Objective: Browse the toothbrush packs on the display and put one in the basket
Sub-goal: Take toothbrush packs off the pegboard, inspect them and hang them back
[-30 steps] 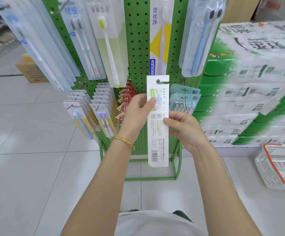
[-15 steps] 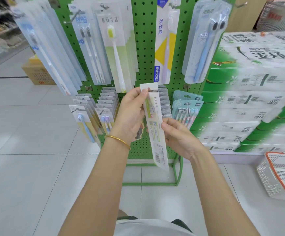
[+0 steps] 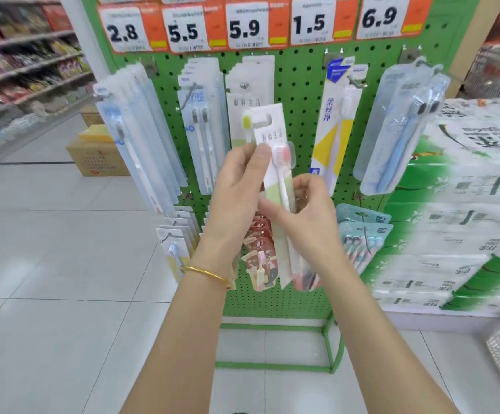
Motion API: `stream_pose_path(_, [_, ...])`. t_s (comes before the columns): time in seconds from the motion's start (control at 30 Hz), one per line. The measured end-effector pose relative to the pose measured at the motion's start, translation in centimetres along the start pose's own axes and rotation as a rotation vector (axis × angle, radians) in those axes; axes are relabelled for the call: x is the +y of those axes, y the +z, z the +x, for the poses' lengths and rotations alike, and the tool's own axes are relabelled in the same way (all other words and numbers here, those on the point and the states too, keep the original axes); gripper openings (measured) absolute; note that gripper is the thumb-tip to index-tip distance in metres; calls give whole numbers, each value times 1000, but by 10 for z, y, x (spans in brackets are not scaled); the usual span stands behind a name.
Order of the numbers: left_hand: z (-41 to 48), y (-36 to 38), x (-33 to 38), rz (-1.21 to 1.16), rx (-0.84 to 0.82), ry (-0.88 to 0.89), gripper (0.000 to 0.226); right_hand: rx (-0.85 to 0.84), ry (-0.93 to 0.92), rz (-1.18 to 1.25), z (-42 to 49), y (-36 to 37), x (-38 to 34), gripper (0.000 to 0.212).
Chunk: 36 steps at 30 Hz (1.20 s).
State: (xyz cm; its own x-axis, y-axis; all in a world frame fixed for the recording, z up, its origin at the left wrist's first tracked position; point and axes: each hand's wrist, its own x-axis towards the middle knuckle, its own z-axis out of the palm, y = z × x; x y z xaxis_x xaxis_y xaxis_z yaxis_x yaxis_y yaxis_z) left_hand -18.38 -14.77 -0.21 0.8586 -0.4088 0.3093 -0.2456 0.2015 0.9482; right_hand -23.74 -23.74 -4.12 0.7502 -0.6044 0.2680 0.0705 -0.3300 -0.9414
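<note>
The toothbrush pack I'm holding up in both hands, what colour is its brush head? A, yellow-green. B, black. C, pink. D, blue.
C: the toothbrush pack gripped by the left hand and right hand shows a pink brush head under its clear blister.

Both my forearms pointed up from 6 o'clock. My left hand point(image 3: 237, 189) pinched the toothbrush pack point(image 3: 272, 135) with the thumb, and my right hand point(image 3: 308, 216), at its 4 o'clock, curled round it lower down.
</note>
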Motion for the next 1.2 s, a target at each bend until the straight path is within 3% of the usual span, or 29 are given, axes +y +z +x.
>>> stream_pose_path(0.1, [14, -4, 16, 88, 10, 153, 10, 93, -76, -95, 14, 16, -16, 52])
stream_pose_path(0.2, [27, -8, 19, 115, 42, 197, 3, 148, -142, -156, 27, 28, -21, 48])
stream_pose_path(0.37, [44, -17, 11, 215, 61, 217, 18, 164, -145, -219, 35, 41, -20, 53])
stream_pose_path(0.73, [64, -27, -4, 258, 80, 188, 27, 156, -209, -182, 49, 45, 0, 40])
stream_pose_path(0.93, [79, -30, -12, 242, 127, 154, 10, 248, -243, -146, 104, 43, -5, 33])
stream_pose_path(1.2, [97, -31, -13, 331, 121, 124, 8, 292, -94, -35, 192, 45, -22, 34])
